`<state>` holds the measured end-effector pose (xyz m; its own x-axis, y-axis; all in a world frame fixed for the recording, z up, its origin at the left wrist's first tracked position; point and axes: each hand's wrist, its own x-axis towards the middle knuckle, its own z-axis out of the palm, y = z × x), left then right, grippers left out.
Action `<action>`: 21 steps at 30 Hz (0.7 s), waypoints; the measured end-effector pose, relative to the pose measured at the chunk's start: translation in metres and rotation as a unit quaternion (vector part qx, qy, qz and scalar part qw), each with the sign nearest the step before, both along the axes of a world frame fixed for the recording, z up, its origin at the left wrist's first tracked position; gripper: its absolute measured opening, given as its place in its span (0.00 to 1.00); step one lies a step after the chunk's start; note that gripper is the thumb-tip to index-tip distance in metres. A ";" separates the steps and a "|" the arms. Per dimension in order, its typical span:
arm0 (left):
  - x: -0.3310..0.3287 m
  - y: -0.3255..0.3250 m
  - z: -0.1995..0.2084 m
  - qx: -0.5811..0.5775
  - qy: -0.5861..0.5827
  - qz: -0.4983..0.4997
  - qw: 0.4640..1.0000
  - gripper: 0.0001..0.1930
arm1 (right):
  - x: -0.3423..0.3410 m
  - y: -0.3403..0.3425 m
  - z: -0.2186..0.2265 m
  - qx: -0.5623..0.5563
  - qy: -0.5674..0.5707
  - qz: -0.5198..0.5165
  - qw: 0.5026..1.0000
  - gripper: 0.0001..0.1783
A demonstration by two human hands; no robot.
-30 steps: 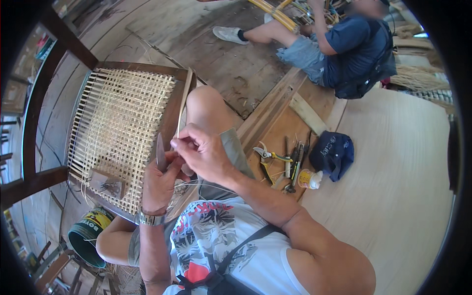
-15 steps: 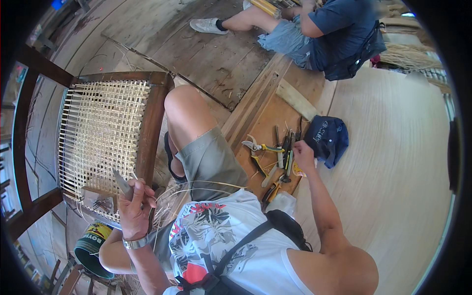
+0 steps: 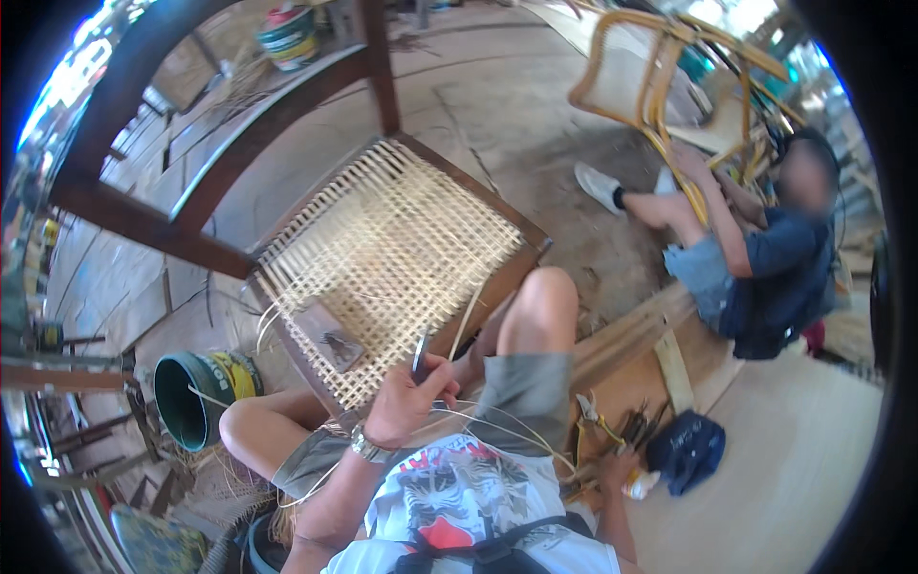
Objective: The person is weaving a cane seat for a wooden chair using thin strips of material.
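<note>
A dark wooden chair (image 3: 215,249) with a woven cane seat (image 3: 411,230) stands in front of me. My left hand (image 3: 413,394), a watch at its wrist, is closed over the near edge of the seat. From its fist points the grey blade of a knife (image 3: 421,350). Thin cane strands (image 3: 521,432) curve over my lap beside this hand. My right hand (image 3: 617,469) is low on the right by several hand tools (image 3: 636,426) and pruning shears (image 3: 590,409); its fingers are blurred. A small flat block (image 3: 330,337) lies on the weave.
A dark blue cap (image 3: 686,450) lies right of the tools, on a pale board. Left of my knee a green bucket (image 3: 186,407) lies tilted. At the far right sits another person (image 3: 765,258) by a rattan frame (image 3: 660,86). Another bucket (image 3: 287,38) stands far off.
The view has swung left and up, so the chair now sits nearer the middle and the rattan frame shows. My left hand still grips the knife; my right hand stays by the tools.
</note>
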<state>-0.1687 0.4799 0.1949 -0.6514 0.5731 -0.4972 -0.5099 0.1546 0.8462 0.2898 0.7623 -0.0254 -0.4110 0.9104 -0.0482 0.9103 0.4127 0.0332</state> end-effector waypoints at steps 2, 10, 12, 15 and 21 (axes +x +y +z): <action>-0.001 -0.004 0.001 0.008 0.002 0.027 1.000 0.11 | 0.017 0.000 0.013 -0.047 0.051 -0.077 0.995 0.30; 0.000 -0.024 -0.005 0.008 0.037 0.051 0.998 0.11 | -0.064 0.032 0.133 -0.177 0.411 -0.213 0.869 0.17; 0.002 -0.026 -0.003 0.007 0.059 0.055 0.997 0.10 | -0.134 0.023 0.168 -0.298 0.556 -0.131 0.765 0.14; 0.007 -0.029 0.002 0.002 0.069 0.068 0.995 0.11 | -0.235 -0.018 0.214 -0.484 0.522 -0.034 0.702 0.12; 0.019 -0.040 0.009 -0.025 0.101 0.103 0.989 0.10 | -0.355 -0.116 0.245 -0.780 0.397 0.073 0.478 0.11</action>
<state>-0.1498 0.4398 0.2037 -0.8400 0.3966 -0.3703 -0.3571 0.1098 0.9276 -0.0652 0.6463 0.2193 -0.9172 -0.0194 -0.3980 0.3376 -0.5684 -0.7503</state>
